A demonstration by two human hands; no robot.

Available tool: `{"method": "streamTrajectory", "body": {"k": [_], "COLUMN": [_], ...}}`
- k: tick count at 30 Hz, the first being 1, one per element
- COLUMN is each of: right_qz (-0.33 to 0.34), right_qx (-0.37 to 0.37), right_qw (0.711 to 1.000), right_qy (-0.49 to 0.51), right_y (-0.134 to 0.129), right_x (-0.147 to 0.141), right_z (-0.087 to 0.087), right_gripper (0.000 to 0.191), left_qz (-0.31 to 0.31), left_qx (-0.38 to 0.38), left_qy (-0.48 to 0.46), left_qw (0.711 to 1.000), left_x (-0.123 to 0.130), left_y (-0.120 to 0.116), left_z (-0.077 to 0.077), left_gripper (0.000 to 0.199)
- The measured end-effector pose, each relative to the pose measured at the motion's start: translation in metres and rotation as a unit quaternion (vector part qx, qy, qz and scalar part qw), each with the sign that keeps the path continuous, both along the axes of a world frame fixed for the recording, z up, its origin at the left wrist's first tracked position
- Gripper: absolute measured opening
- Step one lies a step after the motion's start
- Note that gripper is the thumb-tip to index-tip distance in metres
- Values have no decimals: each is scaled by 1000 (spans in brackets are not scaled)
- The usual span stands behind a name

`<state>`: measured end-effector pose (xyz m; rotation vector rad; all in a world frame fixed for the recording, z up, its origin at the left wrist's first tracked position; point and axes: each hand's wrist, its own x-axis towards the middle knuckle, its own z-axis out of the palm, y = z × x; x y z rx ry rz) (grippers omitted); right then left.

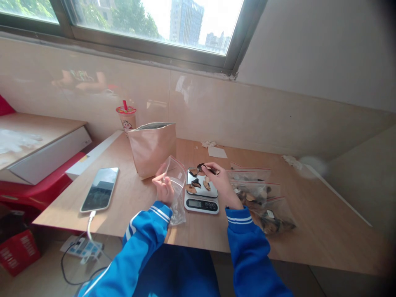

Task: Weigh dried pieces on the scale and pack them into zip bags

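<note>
Wooden desk (123, 218) beneath a window (154, 24) — the right hand (221, 183) pinches a dark dried piece (210, 169) between thumb and fingers, just above a digital kitchen scale (201, 202) topped with similar pieces (196, 185). The left hand (163, 183), partly open, grips the mouth of a clear zip bag (177, 185). Filled zip bags (262, 202) lie just right of the scale — a kraft pouch (151, 148) and smartphone (99, 189) stand farther left.

Gap between smartphone (99, 189) and kraft paper pouch (151, 150) at left of frame; zip bags (256, 198) crowding the way right of the digital scale (201, 204).
</note>
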<state>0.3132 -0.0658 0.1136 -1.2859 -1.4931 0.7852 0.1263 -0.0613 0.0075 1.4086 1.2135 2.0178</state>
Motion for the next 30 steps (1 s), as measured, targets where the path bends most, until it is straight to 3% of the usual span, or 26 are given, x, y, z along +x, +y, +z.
{"method": "streamTrajectory", "body": {"k": [5, 7, 11, 15, 21, 25, 30], "right_qz": [189, 216, 184, 190, 169, 160, 125], "right_qx": [-186, -210, -185, -158, -112, -87, -2], "right_qw": [959, 950, 965, 962, 962, 974, 991], "right_qy": [104, 87, -11, -115, -184, -136, -51], "right_y": [-10, -7, 6, 18, 19, 17, 17], "right_x": [-19, -28, -44, -53, -56, -62, -78], "right_z": [48, 56, 59, 58, 60, 59, 43], "right_gripper": [36, 38, 35, 26, 15, 16, 14], "left_qz": [9, 4, -3, -23, -20, -16, -10], "left_qx": [23, 42, 64, 91, 95, 81, 71], "left_qy": [23, 35, 51, 56, 52, 51, 31], "left_qw": [999, 999, 997, 994, 994, 995, 997], "left_x": [0, 0, 0, -1, -2, -1, 1], "left_y": [-2, -2, -1, 0, 0, -1, 0], "left_z": [2, 3, 4, 5, 7, 8, 8], "left_gripper": [17, 17, 14, 12, 12, 14, 17]}}
